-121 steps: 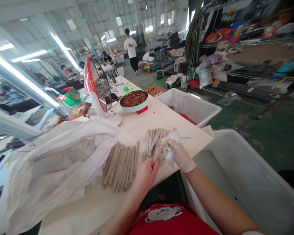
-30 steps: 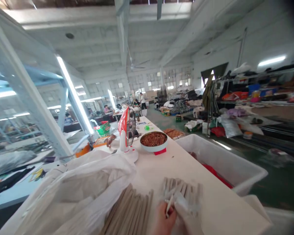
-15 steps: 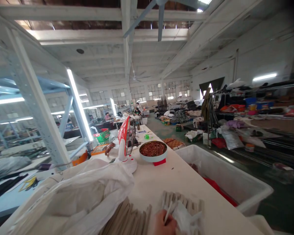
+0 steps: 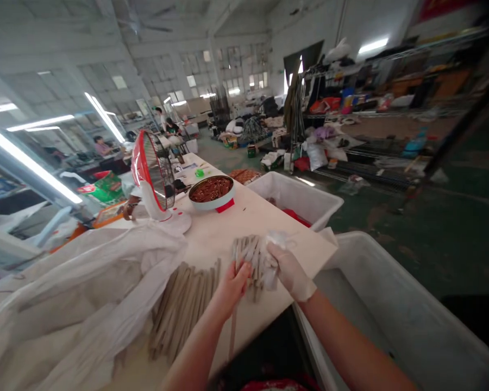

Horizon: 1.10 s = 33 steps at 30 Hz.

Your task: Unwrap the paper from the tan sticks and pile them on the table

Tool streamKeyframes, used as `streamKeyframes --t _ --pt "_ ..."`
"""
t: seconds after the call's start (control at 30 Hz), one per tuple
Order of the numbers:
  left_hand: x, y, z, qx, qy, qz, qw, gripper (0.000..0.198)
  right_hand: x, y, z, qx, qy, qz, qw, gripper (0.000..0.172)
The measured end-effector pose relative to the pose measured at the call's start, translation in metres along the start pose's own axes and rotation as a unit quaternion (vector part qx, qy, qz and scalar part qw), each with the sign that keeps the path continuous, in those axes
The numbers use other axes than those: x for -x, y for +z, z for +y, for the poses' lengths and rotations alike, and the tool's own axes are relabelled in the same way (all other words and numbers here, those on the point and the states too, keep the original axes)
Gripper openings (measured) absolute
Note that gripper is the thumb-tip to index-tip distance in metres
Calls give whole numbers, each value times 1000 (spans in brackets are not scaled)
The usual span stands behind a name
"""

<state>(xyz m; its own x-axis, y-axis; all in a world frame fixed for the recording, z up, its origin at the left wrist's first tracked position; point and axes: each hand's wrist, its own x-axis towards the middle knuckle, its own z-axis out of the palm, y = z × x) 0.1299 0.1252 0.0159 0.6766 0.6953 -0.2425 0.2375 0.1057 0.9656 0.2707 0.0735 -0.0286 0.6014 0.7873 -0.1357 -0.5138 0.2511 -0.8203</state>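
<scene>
My left hand is bare and pinches a long thin tan strip that hangs down past the table's near edge. My right hand wears a white glove and grips a crumpled white cloth against a loose bundle of tan strips. Both hands touch that bundle or lie close over it. A larger pile of similar strips lies on the table to the left, beside a bulky white sack.
On the white table stand a red-and-white fan and a round tin of brown pieces. White plastic bins stand to the right. Seated co-workers and cluttered wire shelving lie farther off.
The view has tipped down from the ceiling, bringing both hands fully into sight. My left hand now holds a strip hanging lower, and the hands sit together over the bundle.
</scene>
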Motion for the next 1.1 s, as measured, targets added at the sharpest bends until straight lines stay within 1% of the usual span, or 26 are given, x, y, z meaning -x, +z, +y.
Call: streamKeyframes --t 0.07,0.13,0.2,0.3,0.43,0.5,0.6,0.73,0.8,0.87,0.93,1.0,1.03,1.1 --pt "-4 6 4 -14 28 17 999 33 7 5 5 5 6 14 1000 41" --pt "-8 11 6 -33 43 29 998 27 16 10 10 28 -11 26 999 42" --pt "-11 13 7 -47 48 48 997 21 23 12 11 30 -20 19 999 42" --pt "-11 12 9 -36 40 66 996 17 31 12 5 -24 5 -31 999 34" --pt "-9 13 16 11 28 46 998 18 35 10 -7 -99 56 -94 989 20" --pt "-9 16 20 26 29 42 998 20 36 10 -11 -130 84 -107 982 21" --pt "-9 20 22 26 37 59 997 21 39 8 -14 -153 105 -117 976 27" --pt "-9 21 19 2 52 64 997 18 44 0 -12 -208 133 -134 960 24" --pt "-9 21 18 -16 59 69 996 17 46 -2 -8 -225 149 -161 949 23" --pt "-8 22 17 -46 71 77 993 14 45 -1 -5 -209 162 -187 946 26" --pt "-8 23 17 -84 90 76 989 12 43 2 -4 -176 162 -177 955 28" --pt "-6 24 17 -112 100 62 987 11 39 5 -7 -149 140 -138 969 28" --pt "-4 24 17 -117 95 51 987 12 37 6 -9 -137 125 -118 975 28" --pt "3 24 18 -102 65 16 992 18 32 5 -15 -113 96 -88 985 28"
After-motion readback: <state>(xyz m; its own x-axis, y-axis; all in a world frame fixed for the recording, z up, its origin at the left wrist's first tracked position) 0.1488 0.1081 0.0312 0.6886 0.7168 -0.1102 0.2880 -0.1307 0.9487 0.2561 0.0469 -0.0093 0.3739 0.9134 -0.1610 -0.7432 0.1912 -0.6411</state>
